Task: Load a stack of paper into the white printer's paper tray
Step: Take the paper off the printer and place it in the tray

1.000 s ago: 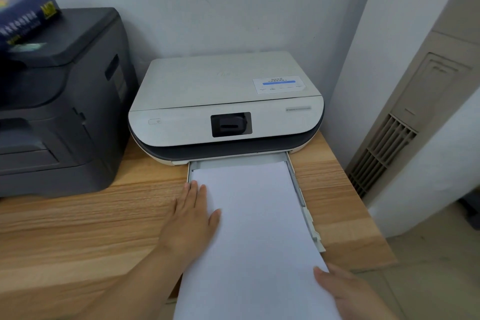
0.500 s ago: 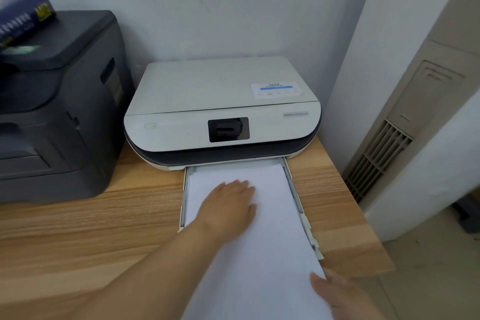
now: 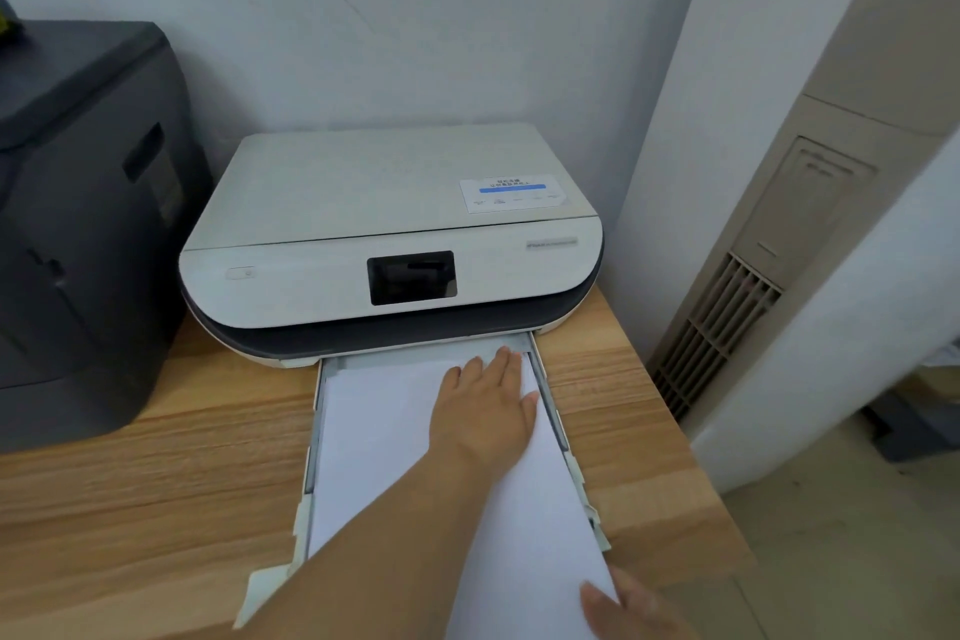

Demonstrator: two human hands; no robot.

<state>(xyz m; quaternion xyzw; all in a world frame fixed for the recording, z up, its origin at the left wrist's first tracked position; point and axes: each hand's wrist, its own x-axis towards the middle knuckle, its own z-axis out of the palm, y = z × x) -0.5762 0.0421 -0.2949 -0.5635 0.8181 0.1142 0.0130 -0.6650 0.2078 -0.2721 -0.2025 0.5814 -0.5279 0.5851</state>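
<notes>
Flat and spread, the left hand (image 3: pixel 485 405) lies palm-down on the stack of paper (image 3: pixel 395 431), fingers straight, its forearm reaching in from the lower left across the sheets. Its fingertips (image 3: pixel 503 358) sit at the far edge of the stack, just short of the slot of the white printer (image 3: pixel 363 203). The right hand (image 3: pixel 628 611), partly cut off at the bottom of the view, grips the stack's near right corner with the thumb lying on top; the fingers beneath are hidden. Between the two hands, the paper rests in the pulled-out paper tray (image 3: pixel 550 411), whose rail runs just right of the left hand's thumb. Beyond the left hand the printer's dark screen (image 3: pixel 412 277) faces the camera. Left of both hands, on the same wooden table (image 3: pixel 156 473), stands a black printer (image 3: pixel 78 224).
</notes>
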